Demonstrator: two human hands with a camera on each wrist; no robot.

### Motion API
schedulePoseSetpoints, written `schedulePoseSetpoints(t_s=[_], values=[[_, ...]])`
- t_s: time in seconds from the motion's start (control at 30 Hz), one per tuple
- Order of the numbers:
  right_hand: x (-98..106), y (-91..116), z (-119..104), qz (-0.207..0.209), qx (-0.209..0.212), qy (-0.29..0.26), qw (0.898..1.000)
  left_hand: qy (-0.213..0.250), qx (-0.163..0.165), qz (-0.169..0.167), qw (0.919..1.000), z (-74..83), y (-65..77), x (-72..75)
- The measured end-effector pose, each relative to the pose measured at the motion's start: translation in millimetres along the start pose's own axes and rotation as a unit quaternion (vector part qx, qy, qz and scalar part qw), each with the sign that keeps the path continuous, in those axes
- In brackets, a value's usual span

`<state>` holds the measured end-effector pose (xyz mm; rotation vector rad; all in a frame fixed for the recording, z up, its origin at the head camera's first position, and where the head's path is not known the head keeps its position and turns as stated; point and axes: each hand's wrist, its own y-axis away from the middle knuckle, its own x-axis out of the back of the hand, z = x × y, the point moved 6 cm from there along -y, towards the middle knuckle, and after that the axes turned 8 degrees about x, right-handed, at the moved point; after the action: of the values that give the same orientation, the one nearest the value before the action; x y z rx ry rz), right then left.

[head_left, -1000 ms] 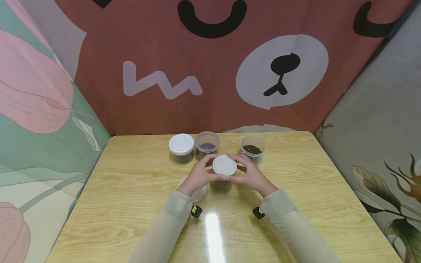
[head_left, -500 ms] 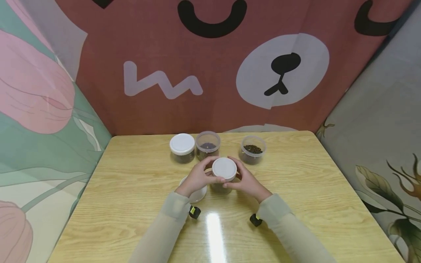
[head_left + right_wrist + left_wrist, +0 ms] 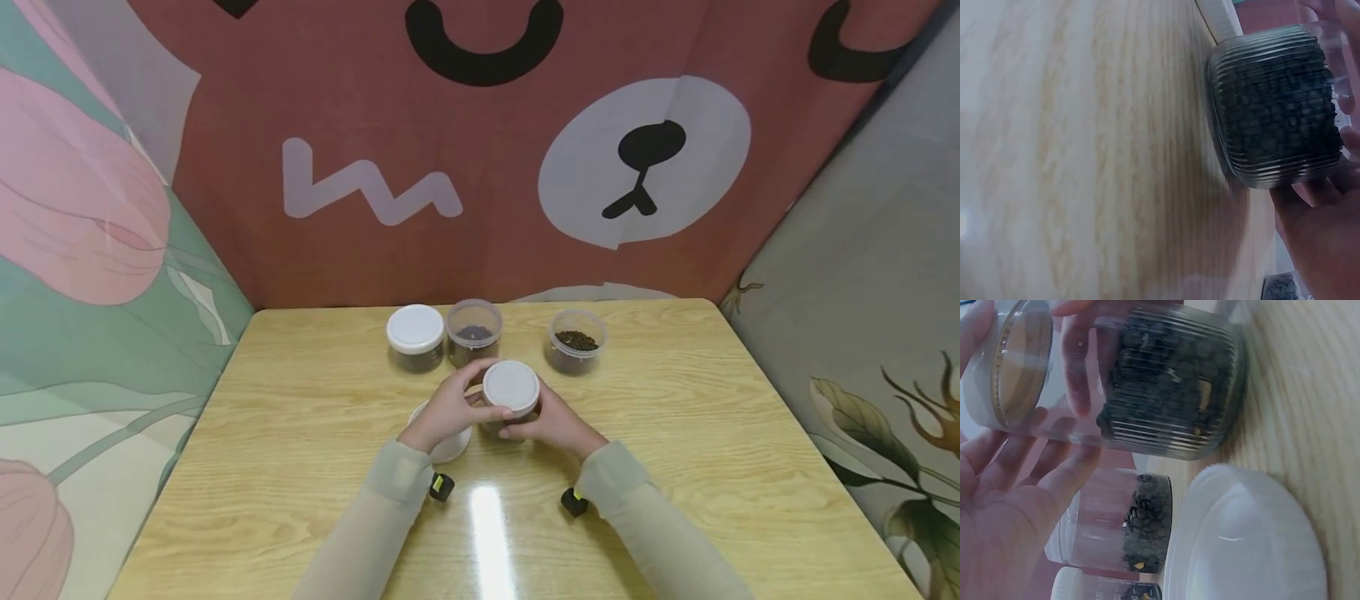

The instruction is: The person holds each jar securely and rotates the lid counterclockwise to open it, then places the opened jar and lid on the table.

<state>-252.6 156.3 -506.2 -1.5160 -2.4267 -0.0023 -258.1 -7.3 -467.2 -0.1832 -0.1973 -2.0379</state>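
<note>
Both hands hold a clear ribbed jar point(image 3: 512, 387) with a white lid, part filled with dark pellet-like pieces. It stands upright on the table. My left hand point(image 3: 450, 410) curls around its upper left side, thumb at the lid's front edge and fingers behind. From the right, my right hand point(image 3: 558, 423) grips the jar body below the lid, thumb in front. In the left wrist view the lid sits on the jar mouth, and the dark contents point(image 3: 1172, 381) fill the lower part. A loose white lid point(image 3: 452, 446) lies on the table, partly hidden under my left wrist.
Behind the hands, a white-lidded jar point(image 3: 416, 332) stands beside a lidless jar point(image 3: 474, 321) of dark pieces. A lidless tub point(image 3: 576, 342) with brown-black pieces stands back right. The wooden table point(image 3: 300, 467) meets a printed cloth backdrop point(image 3: 495, 258) at its far edge.
My right hand has shifted from the lid's rim down onto the jar body, its wrist moving inward. The jar has come slightly nearer me; my left hand stays at the lid.
</note>
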Motion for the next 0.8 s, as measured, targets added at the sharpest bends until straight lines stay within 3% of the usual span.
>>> schedulePoseSetpoints(t_s=[0.13, 0.23, 0.43, 0.67, 0.8], values=[[-2, 1, 2, -0.003, -0.011, -0.012, 1.0, -0.056, -0.021, 0.005, 0.9982, 3.8, 0.8, -1.3], [-3, 1, 4, -0.005, -0.015, -0.015, 1.0, -0.122, -0.047, 0.008, 0.9914, 10.3, 1.2, -2.8], [-3, 2, 5, -0.007, -0.019, -0.004, 1.0, -0.252, -0.081, -0.005, 0.9644, 21.3, -0.9, -5.2], [-6, 3, 4, -0.015, 0.003, -0.007, 1.0, -0.302, -0.126, -0.048, 0.9437, 36.4, -11.4, -14.1], [-10, 1, 3, -0.035, 0.038, 0.002, 0.999, -0.345, -0.18, -0.059, 0.9192, 46.8, -16.0, -25.9]])
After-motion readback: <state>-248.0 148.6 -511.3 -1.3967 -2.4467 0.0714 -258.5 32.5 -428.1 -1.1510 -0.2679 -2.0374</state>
